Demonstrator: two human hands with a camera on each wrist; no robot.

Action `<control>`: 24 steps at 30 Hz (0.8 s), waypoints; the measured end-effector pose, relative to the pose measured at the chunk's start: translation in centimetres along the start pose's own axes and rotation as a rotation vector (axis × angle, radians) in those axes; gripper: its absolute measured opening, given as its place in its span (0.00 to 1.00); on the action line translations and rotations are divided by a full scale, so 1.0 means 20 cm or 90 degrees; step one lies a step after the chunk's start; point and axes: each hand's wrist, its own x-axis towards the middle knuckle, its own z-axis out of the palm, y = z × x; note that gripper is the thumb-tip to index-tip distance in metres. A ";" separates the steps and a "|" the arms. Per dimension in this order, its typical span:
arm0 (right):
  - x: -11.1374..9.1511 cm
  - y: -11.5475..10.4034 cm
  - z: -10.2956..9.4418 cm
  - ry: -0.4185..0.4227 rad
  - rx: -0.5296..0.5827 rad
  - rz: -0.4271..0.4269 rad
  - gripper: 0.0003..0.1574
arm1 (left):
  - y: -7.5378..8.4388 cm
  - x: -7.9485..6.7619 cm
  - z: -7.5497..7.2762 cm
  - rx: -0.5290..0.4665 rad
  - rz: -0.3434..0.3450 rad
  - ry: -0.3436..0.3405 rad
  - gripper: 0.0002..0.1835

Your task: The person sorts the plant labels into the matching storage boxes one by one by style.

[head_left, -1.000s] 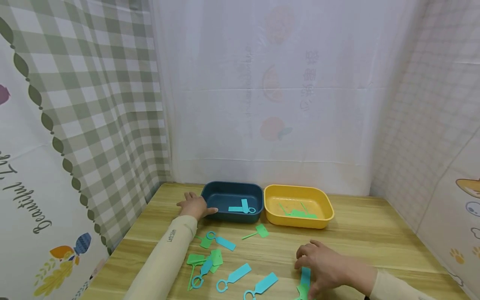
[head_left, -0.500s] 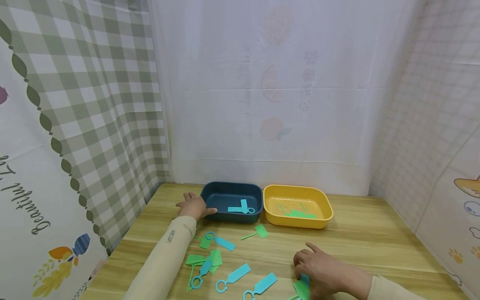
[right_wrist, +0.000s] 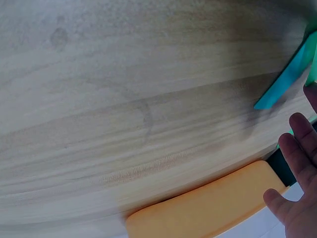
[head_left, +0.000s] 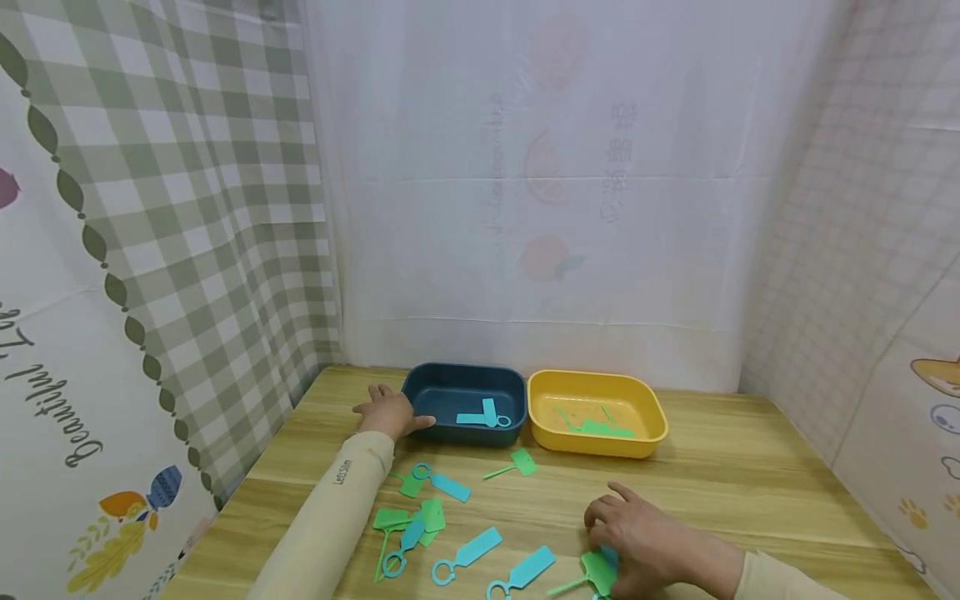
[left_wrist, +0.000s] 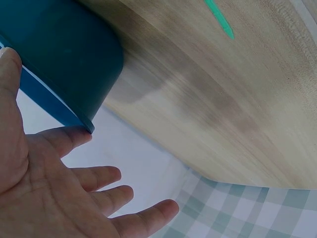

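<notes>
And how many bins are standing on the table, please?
2: the dark blue bin, which the left hand touches, and the yellow bin just to its right. No others are visible.

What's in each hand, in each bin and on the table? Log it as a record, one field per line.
left hand: fingers spread, touching the rim of the dark blue bin
right hand: holds a green tag at its fingertips
dark blue bin contents: blue tags
yellow bin contents: green tags
bin layout: side by side, yellow on the right
table: loose blue tags and loose green tags, mixed, some overlapping
</notes>
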 end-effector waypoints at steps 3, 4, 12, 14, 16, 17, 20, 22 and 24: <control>0.01 0.01 -0.01 -0.001 0.014 0.021 0.20 | 0.00 0.00 0.00 0.001 0.001 0.000 0.48; 0.01 0.01 -0.01 -0.002 0.018 0.026 0.20 | 0.00 0.00 0.00 0.002 0.001 0.001 0.48; 0.01 0.05 -0.02 0.027 0.010 0.026 0.22 | 0.01 -0.02 -0.01 -0.001 0.004 0.008 0.48; 0.01 0.06 -0.02 0.031 0.006 0.031 0.22 | 0.01 -0.02 -0.01 -0.002 0.003 0.006 0.48; 0.02 0.07 -0.02 0.040 -0.004 0.036 0.22 | 0.01 -0.02 -0.01 -0.003 0.001 0.005 0.48; 0.02 0.07 -0.02 0.047 -0.008 0.038 0.22 | 0.01 -0.03 -0.01 -0.003 0.001 0.004 0.48; 0.02 0.08 -0.03 0.061 -0.013 0.047 0.22 | 0.01 -0.03 -0.02 -0.002 0.001 0.003 0.48; 0.02 0.09 -0.05 0.063 -0.010 0.057 0.22 | 0.01 -0.03 -0.02 0.000 0.001 0.001 0.48; 0.02 0.10 -0.06 0.061 -0.002 0.070 0.22 | 0.01 -0.03 -0.02 0.003 0.001 -0.001 0.48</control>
